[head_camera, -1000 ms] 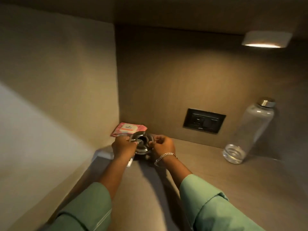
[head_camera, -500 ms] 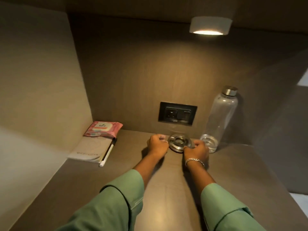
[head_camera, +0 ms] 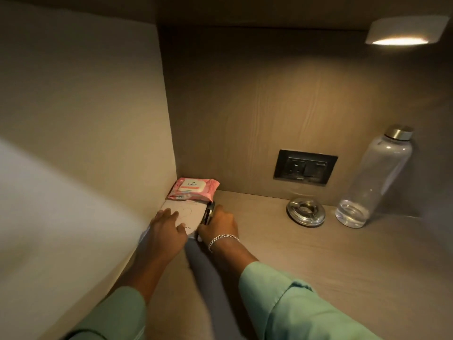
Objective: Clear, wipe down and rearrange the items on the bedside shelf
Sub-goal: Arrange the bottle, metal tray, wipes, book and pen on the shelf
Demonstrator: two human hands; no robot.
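In the shelf's back left corner lies a pale notebook [head_camera: 188, 212], its far end under a pink wipes pack [head_camera: 193, 190]. My left hand [head_camera: 168, 229] rests flat on the notebook with fingers spread. A pen with a black cap [head_camera: 209, 212] runs along the notebook's right edge. Around its lower part my right hand [head_camera: 219, 225], with a silver bracelet, has curled its fingers. A round metal ashtray [head_camera: 306, 212] stands alone on the brown shelf [head_camera: 318, 271], near the back wall. To its right stands a clear bottle [head_camera: 375, 182] with a metal cap.
A black socket plate [head_camera: 305, 166] sits in the back wall above the ashtray. A lit lamp [head_camera: 402, 33] hangs under the top panel at the right. The left side wall [head_camera: 85, 119] closes the corner beside the notebook.
Both hands let go of the ashtray, left beside the bottle, and moved left to the corner. The left hand now lies on the notebook and the right hand is at the pen.
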